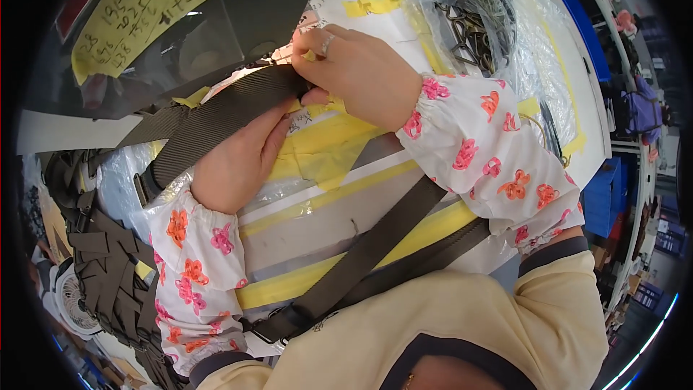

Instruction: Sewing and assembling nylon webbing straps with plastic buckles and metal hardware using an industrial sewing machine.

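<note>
My right hand [357, 76] has its fingers curled at the end of a dark olive webbing strap [216, 112], by a lit work area under a dark machine body [166, 29]. My left hand [238, 159] grips the strap from below; some of its fingertips are hidden under the webbing. A metal buckle [148, 184] is on the strap at the left. Another strap [368, 238] crosses the taped table [303, 217] beneath my forearms, with a buckle [281, 325] near my body. A yellow handwritten paper [144, 11] is stuck on the machine.
A plastic-lined container [469, 29] of metal hooks sits at the back right. A heap of straps [108, 267] lies at the lower left beside a white fan [72, 300]. Blue bins [603, 195], shelving and a purple bag [642, 108] stand past the table's right edge.
</note>
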`<action>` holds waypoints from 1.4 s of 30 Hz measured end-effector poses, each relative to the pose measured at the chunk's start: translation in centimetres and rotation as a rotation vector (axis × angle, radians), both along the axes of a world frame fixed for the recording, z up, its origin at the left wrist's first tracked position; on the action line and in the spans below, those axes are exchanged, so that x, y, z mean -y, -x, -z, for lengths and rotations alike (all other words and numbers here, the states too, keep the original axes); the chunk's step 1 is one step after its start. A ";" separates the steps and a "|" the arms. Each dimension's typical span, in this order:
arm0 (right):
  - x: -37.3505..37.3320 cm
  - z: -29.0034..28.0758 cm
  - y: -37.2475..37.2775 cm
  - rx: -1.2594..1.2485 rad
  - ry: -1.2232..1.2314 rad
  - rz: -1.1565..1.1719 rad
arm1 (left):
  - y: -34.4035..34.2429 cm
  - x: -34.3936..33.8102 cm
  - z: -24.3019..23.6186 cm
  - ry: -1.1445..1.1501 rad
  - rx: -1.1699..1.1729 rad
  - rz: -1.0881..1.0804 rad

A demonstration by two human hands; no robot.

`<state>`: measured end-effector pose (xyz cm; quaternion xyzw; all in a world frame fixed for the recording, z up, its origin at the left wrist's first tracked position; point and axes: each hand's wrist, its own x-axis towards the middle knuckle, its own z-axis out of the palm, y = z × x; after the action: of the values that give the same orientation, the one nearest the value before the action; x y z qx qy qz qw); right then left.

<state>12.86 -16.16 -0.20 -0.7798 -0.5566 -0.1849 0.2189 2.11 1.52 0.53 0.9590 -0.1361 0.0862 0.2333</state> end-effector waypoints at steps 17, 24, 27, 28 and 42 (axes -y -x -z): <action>-0.5 -0.3 2.8 0.153 0.205 0.072 | -0.5 -0.3 0.1 -0.304 0.493 0.034; 0.0 0.4 2.4 0.053 -0.003 0.109 | -1.5 -1.1 -0.1 -0.275 0.378 0.145; 0.0 0.2 2.2 0.064 0.051 0.077 | -1.3 -0.9 -0.2 -0.248 0.357 0.120; 0.0 0.0 2.2 0.075 0.045 0.072 | -1.0 -0.8 0.0 -0.225 0.340 0.089; -0.1 -0.6 2.2 0.071 0.094 0.112 | -1.4 -0.9 0.2 -0.010 0.272 -0.052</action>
<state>10.64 -16.05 0.44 -0.8120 -0.5277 -0.1980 0.1517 3.52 2.40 0.35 0.9428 -0.1422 0.2208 0.2056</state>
